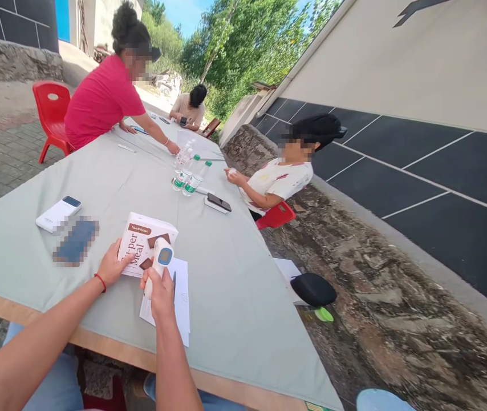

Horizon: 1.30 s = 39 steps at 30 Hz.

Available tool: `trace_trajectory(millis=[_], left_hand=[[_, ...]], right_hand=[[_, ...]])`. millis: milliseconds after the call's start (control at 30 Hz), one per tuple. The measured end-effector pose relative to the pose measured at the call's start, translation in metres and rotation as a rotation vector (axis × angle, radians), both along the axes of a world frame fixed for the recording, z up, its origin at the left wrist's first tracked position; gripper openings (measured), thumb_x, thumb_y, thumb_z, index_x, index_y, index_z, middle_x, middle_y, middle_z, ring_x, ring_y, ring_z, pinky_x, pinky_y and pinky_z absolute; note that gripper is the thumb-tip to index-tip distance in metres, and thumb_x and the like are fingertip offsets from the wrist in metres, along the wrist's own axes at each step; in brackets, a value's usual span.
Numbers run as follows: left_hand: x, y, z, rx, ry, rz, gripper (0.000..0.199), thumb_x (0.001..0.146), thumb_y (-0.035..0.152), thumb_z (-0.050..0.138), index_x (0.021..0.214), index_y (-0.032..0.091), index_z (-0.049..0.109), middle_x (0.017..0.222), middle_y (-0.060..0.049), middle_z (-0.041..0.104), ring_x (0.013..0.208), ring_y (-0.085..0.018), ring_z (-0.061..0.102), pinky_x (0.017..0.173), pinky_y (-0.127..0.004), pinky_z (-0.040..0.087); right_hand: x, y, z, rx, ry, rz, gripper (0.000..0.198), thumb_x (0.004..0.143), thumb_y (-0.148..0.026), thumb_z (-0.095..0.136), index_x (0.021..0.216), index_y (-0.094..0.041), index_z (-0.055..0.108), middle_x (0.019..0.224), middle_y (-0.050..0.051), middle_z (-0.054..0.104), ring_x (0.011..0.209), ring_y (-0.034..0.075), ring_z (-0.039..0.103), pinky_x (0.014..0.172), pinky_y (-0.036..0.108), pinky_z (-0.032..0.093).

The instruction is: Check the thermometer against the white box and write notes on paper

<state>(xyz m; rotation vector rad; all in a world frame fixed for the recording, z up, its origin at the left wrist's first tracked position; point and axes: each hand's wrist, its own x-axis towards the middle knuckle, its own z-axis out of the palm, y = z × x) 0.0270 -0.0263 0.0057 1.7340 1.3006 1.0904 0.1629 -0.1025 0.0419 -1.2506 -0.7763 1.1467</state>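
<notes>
My left hand [114, 264] grips the left side of a white and brown food box [144, 234] with printed lettering, which stands on the cloth-covered table. In my right hand [162, 291] is a white infrared thermometer [158, 255], fingers wrapped round its handle. Its small blue-rimmed screen faces me, and its head is in front of the box's right part. White paper sheets [182, 308] lie under and to the right of my right hand, with a dark pen [174, 279] partly hidden on them.
Left of the box lie a white power bank [58, 213] and a blurred dark blue object [76, 240]. Farther along are a phone on a white box [218, 202] and water bottles [193, 178]. Several people sit or lean around the table [235, 319].
</notes>
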Motion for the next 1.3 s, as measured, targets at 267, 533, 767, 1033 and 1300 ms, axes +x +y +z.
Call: trace_trajectory(millis=[267, 533, 767, 1033, 1300], left_hand=[[0.000, 0.000, -0.002, 0.004, -0.014, 0.000, 0.052, 0.085, 0.055, 0.052, 0.124, 0.021, 0.052, 0.111, -0.008, 0.064, 0.102, -0.027, 0.059, 0.089, -0.042, 0.046], [0.000, 0.000, -0.001, 0.004, -0.007, -0.008, 0.052, 0.085, 0.057, 0.051, 0.122, 0.021, 0.053, 0.111, -0.009, 0.064, 0.103, -0.028, 0.058, 0.090, -0.043, 0.046], [0.000, 0.001, -0.003, 0.006, -0.024, -0.018, 0.055, 0.084, 0.058, 0.050, 0.124, 0.021, 0.051, 0.116, -0.010, 0.062, 0.107, -0.028, 0.057, 0.093, -0.044, 0.044], [-0.001, 0.000, -0.003, 0.039, 0.069, -0.044, 0.063, 0.076, 0.049, 0.063, 0.130, 0.021, 0.045, 0.125, -0.011, 0.059, 0.115, -0.032, 0.054, 0.096, -0.048, 0.043], [-0.003, 0.007, -0.005, 0.014, 0.024, -0.136, 0.071, 0.068, 0.054, 0.072, 0.125, 0.018, 0.049, 0.118, -0.012, 0.061, 0.107, -0.030, 0.059, 0.089, -0.045, 0.048]], right_hand=[[0.000, -0.001, 0.000, 0.016, -0.042, -0.010, 0.026, 0.077, -0.044, 0.059, 0.081, -0.019, 0.056, 0.052, -0.005, 0.053, 0.049, 0.012, 0.046, 0.052, 0.025, 0.038], [-0.001, 0.000, -0.004, -0.003, -0.099, -0.037, 0.026, 0.077, -0.044, 0.059, 0.083, -0.018, 0.058, 0.051, -0.005, 0.053, 0.049, 0.012, 0.047, 0.052, 0.025, 0.038], [-0.002, -0.005, 0.005, -0.006, -0.053, -0.010, 0.025, 0.076, -0.042, 0.060, 0.086, -0.019, 0.057, 0.054, -0.005, 0.054, 0.051, 0.012, 0.047, 0.053, 0.026, 0.039], [0.006, -0.030, 0.024, 0.021, 0.012, 0.018, 0.027, 0.075, -0.043, 0.063, 0.085, -0.019, 0.057, 0.062, -0.003, 0.058, 0.051, 0.011, 0.049, 0.051, 0.025, 0.040], [0.038, -0.081, 0.042, 0.049, -0.074, -0.043, 0.027, 0.077, -0.046, 0.064, 0.079, -0.019, 0.058, 0.062, -0.002, 0.056, 0.054, 0.012, 0.047, 0.053, 0.026, 0.038]])
